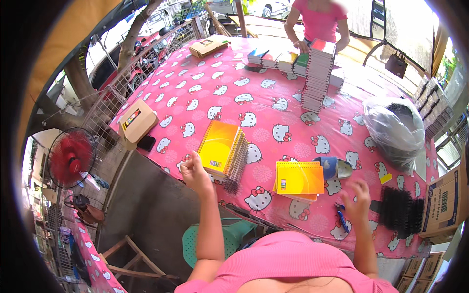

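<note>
My left hand (195,173) is at the near left corner of a stack of yellow-orange spiral notebooks (217,146), fingers curled; whatever they may hold is hidden. My right hand (357,198) hovers over the table's near right part, fingers bent and apart, with nothing visible in it. To its left lies a short pile of yellow-orange notebooks (299,177) with a punched row along the far edge and no coil visible. A blue slipper-like object (334,167) sits behind this pile. Below my right hand is a blue-handled tool (343,219), and right of it lies a bundle of black binding coils (400,210).
A pink patterned cloth covers the table (264,134). Across it, a person (320,22) in pink stands behind a tall notebook stack (318,75). A clear plastic bag (395,132) with dark contents and a cardboard box (447,202) stand at right; another box (138,122) at left.
</note>
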Available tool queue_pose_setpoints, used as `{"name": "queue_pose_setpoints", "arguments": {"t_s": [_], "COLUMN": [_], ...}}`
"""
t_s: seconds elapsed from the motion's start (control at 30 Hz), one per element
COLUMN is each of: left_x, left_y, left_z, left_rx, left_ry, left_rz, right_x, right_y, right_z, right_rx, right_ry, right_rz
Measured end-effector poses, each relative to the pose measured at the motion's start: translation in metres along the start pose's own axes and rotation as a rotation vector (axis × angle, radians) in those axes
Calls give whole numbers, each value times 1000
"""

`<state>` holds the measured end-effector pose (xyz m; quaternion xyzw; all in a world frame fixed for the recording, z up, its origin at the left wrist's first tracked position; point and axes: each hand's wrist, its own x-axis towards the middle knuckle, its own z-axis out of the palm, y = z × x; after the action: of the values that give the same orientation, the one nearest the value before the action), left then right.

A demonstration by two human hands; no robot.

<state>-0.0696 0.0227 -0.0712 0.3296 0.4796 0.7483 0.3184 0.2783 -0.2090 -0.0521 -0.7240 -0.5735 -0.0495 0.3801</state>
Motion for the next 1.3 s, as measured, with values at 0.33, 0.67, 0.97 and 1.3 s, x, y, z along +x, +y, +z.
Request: {"name": "queue_pose_setpoints", "arguments": {"t_s": [0.33,0.67,0.97,1.3], "left_x": [-10,-9,-6,-7], "left_y": [-14,-20,-25,-14], "left_z": [12,3,0,2], "left_rx": [-87,-201,-133,-8], "left_ry": [-166,-182,-181,-206], "left_rz": [128,60,87,88], "right_x": [171,186,183,181], "right_y": [-129,-146,-149,-121], "right_z": [171,187,207,197], "right_rx": [403,1336,1238,631], "right_ry": [-442,-804,-680,-386], "right_rz": [-39,568,465,108]}}
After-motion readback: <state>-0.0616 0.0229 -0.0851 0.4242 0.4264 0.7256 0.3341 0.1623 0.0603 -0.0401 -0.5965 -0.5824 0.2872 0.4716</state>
